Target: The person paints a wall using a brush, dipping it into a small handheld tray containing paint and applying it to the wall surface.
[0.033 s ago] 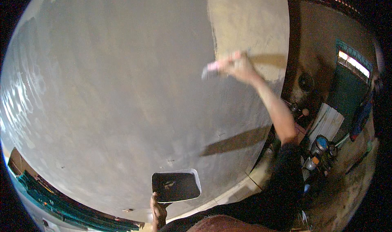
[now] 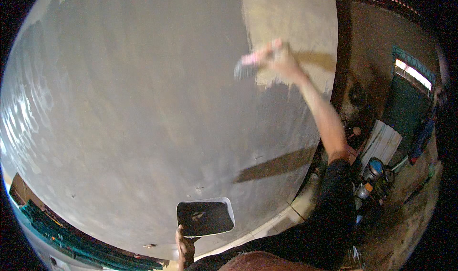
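Down to the dim brown floor (image 2: 389, 237), and it's busy along its left edge! Here's a round container with a blue inside (image 2: 375, 167), its base lost in dark clutter, and near it a clear jar with an orange lid (image 2: 365, 191). Across toward the far right edge, a dark, slender stick (image 2: 416, 192) lies aslant, too murky to name closer.

no legible text, no readable labels or numbers, no signs made out

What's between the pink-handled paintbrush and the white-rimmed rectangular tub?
In the head view, only grey-coated wall, with small marks just above the tub.
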The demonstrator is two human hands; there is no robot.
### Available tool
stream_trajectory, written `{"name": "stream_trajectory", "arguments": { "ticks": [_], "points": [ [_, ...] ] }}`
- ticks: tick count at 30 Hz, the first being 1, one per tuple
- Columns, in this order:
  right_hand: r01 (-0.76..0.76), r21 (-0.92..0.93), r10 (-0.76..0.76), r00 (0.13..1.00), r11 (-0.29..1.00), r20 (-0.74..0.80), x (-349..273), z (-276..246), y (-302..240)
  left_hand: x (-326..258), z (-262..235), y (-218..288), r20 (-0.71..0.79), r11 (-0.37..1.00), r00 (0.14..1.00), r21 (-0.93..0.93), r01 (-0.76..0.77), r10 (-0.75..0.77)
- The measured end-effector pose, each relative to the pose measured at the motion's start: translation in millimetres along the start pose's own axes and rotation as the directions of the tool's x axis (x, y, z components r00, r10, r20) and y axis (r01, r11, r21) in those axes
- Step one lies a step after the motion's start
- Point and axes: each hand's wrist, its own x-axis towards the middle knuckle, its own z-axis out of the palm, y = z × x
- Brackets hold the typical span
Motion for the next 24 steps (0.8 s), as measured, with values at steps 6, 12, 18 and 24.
{"name": "stream_trajectory", "arguments": {
  "ticks": [6,12,18,24],
  "points": [
    [0.378,-0.198,-0.416,0.682,0.904,-0.602,181.1,-93.1,-34.1,3.5,7.9,0.3,-0.002,0.996,0.999,-0.068,-0.052,0.052],
    [0.203,-0.132,-0.240,0.879,0.970,-0.413,66.2,-22.3,59.0,-7.1,10.7,5.0,-0.046,0.993,0.997,-0.091,-0.070,0.066],
    [-0.021,0.034,0.015,0.988,0.999,0.152,-112.4,50.9,-7.7,3.9,-14.2,3.6,0.062,0.997,0.998,-0.074,-0.021,0.025],
    [0.147,-0.039,-0.147,0.989,0.988,-0.008,63.7,-5.2,-15.4,14.5,-33.1,-15.2,0.033,0.996,0.999,-0.092,-0.002,0.005]
  ]
}}
